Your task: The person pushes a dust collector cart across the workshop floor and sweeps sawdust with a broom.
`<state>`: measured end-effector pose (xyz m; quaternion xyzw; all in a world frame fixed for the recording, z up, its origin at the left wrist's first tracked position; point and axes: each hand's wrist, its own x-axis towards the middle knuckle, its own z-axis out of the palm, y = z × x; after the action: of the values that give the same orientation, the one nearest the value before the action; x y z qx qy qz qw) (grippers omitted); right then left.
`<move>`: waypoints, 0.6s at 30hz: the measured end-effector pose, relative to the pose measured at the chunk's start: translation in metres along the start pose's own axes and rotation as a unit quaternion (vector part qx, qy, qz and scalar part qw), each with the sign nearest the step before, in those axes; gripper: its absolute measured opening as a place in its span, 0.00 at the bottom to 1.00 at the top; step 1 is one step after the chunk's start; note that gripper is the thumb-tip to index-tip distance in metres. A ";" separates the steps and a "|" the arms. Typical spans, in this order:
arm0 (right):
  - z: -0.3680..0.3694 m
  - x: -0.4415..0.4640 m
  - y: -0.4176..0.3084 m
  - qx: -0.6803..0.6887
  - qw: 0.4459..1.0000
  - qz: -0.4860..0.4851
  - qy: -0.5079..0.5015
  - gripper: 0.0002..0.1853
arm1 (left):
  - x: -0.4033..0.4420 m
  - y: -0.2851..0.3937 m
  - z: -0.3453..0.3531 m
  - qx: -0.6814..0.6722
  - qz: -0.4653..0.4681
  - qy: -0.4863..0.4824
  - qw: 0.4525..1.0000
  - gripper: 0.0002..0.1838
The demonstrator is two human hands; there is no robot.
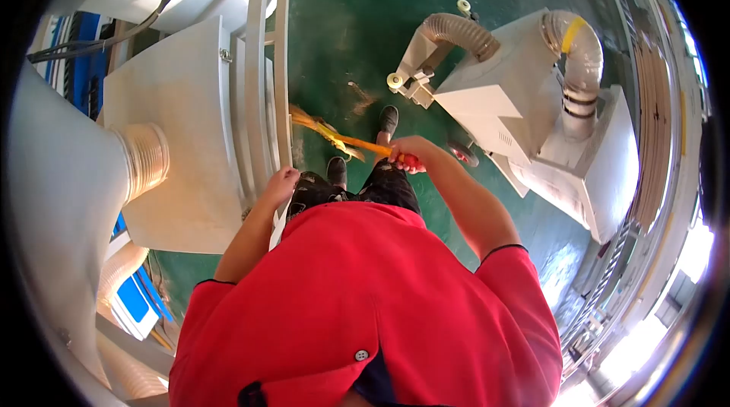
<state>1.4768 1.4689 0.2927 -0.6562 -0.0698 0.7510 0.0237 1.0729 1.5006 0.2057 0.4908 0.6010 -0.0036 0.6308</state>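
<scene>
My right hand (411,155) is wrapped round the red end of a thin orange stick (365,145). The stick reaches left across the front of my legs. Yellow strips (331,134) hang about its far part, and its brownish, frayed-looking tip (302,117) lies close to the machine's frame; its exact kind is unclear. My left hand (283,183) is closed beside my left thigh, close to the pale upright frame (281,88). Whatever its fingers may hold is hidden.
A large pale machine cabinet (179,141) with a ribbed hose (144,160) stands at my left. To the right is a wheeled pale unit (502,95) with flexible ducts (456,31). Brown debris (363,99) lies on the green floor (334,19) near my feet.
</scene>
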 end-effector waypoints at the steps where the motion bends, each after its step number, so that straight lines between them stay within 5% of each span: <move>1: -0.005 -0.005 -0.018 0.014 1.000 0.008 0.004 0.06 | -0.002 0.006 0.002 -0.026 -0.023 0.012 0.999 0.15; 5: -0.062 -0.002 -0.049 0.032 0.999 -0.004 0.001 0.11 | -0.011 0.015 0.016 -0.109 -0.045 0.066 0.991 0.15; 6: -0.073 -0.004 -0.057 0.050 0.998 -0.001 0.025 0.21 | -0.017 0.020 0.022 -0.125 -0.055 0.077 0.988 0.15; 9: -0.103 -0.020 -0.083 0.052 0.999 -0.001 0.013 0.29 | -0.028 0.041 0.039 -0.140 -0.070 0.110 0.981 0.14; 18: -0.155 -0.004 -0.113 0.104 0.988 -0.098 0.053 0.24 | -0.014 0.152 0.085 -0.156 -0.055 0.145 0.976 0.13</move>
<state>1.6247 1.5917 0.2922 -0.6791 -0.0537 0.7124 0.1687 1.2238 1.5179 0.2928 0.3480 0.7050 0.1266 0.6048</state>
